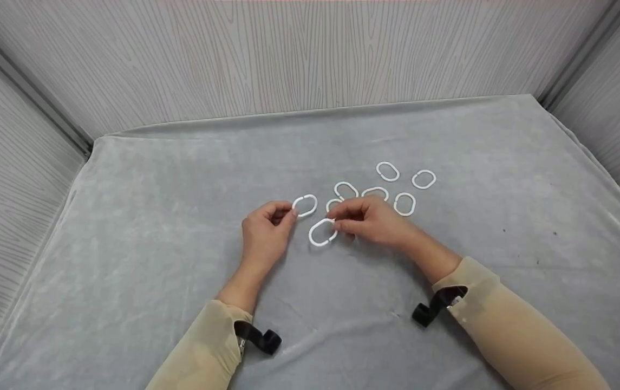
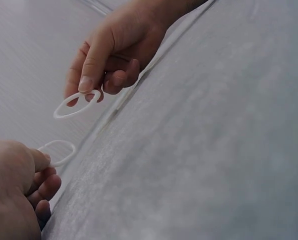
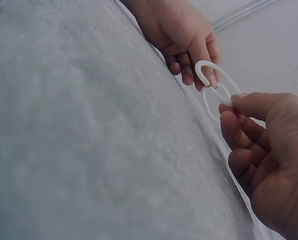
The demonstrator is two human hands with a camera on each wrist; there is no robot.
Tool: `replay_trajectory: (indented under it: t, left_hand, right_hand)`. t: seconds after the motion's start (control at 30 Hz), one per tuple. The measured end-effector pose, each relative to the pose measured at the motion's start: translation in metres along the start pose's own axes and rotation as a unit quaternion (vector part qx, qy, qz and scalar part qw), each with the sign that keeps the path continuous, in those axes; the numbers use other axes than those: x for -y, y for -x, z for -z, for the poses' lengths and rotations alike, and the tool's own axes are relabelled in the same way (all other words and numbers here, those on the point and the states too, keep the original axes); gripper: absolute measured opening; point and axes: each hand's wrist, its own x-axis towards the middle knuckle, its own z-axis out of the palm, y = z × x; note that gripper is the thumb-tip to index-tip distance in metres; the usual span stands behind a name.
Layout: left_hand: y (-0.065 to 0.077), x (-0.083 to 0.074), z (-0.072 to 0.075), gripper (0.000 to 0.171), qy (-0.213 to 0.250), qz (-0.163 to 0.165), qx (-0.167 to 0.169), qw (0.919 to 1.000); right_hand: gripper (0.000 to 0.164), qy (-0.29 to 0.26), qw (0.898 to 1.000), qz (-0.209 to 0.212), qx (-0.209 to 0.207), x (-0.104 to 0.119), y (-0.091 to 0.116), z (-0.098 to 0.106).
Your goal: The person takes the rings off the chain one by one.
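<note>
Between thumb and fingertips my left hand (image 1: pixel 268 233) pinches a white oval plastic curtain ring (image 1: pixel 315 205) with a small gap in its side. My right hand (image 1: pixel 377 223) pinches a second such ring (image 1: pixel 311 234), held just nearer to me and slightly right of the first. In the left wrist view the two rings look apart; from the right wrist they overlap, the right hand's ring (image 3: pixel 229 80) in front. Behind the right fingers lie more rings, one (image 1: pixel 328 207) partly hidden by them and another (image 1: pixel 376 188) partly behind the hand.
Several loose white rings lie on the grey cloth-covered table (image 1: pixel 169 227) beyond my right hand, among them one ring (image 1: pixel 414 205) beside the wrist and one (image 1: pixel 424 188) farthest right. A wood-patterned wall (image 1: pixel 310 54) stands behind the table, with side panels left and right.
</note>
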Motion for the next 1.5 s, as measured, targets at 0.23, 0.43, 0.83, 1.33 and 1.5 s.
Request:
replay_trajectory:
  t: [0.23,0.43,0.83,1.33,1.5]
  left_hand:
    - [0.001,0.004,0.001,0.009,0.002,0.005,0.008,1.0]
    - [0.002,0.007,0.0,0.011,0.002,0.008,0.016,0.9998]
    - [0.001,0.008,-0.004,0.016,-0.013,0.019,0.03,0.9993]
    - [-0.001,0.012,-0.006,0.019,-0.014,0.007,0.019,0.9997]
    - [-0.002,0.014,-0.004,0.019,-0.019,-0.002,0.01,0.9998]
  right_hand:
    - [0.018,0.03,0.998,-0.008,0.046,-0.001,0.001,-0.002]
    - [0.017,0.055,0.997,-0.004,0.059,-0.004,0.001,-0.003]
    - [0.015,0.075,0.996,-0.005,0.052,-0.007,0.002,0.0]
    - [0.019,0.071,0.997,-0.014,0.025,-0.011,0.004,-0.001]
    - [0.019,0.053,0.998,-0.015,0.011,-0.01,0.002,-0.002]
